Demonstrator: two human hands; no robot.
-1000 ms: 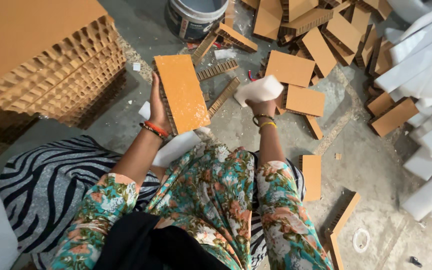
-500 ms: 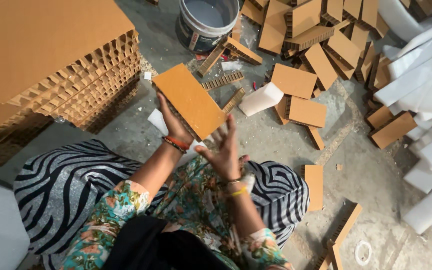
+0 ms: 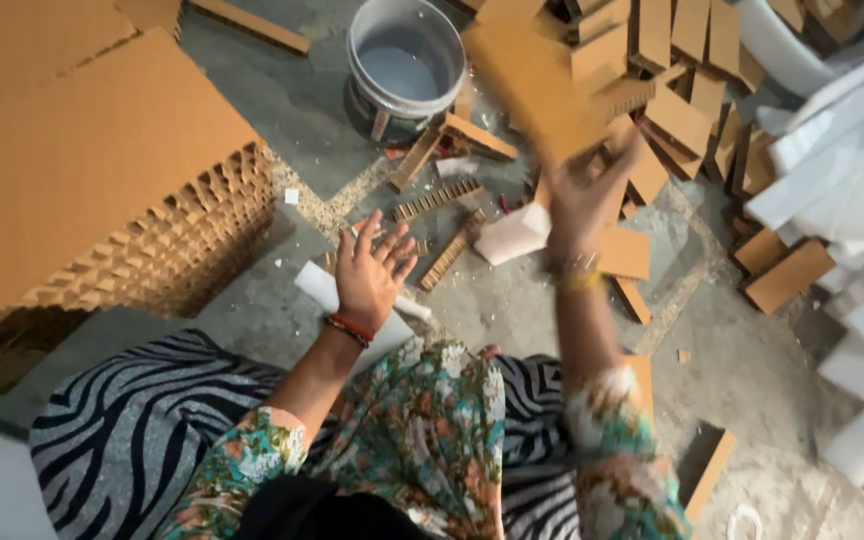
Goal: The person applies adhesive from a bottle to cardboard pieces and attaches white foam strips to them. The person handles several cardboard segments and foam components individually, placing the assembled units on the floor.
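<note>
Half a second ago the left hand (image 3: 370, 272) held the brown board (image 3: 532, 85). Now it hangs empty, fingers spread, above a white strip (image 3: 324, 288). The right hand (image 3: 580, 195) pinches the blurry board, far right near the grey bucket (image 3: 407, 60). A big honeycomb cardboard stack (image 3: 102, 170) sits left.
</note>
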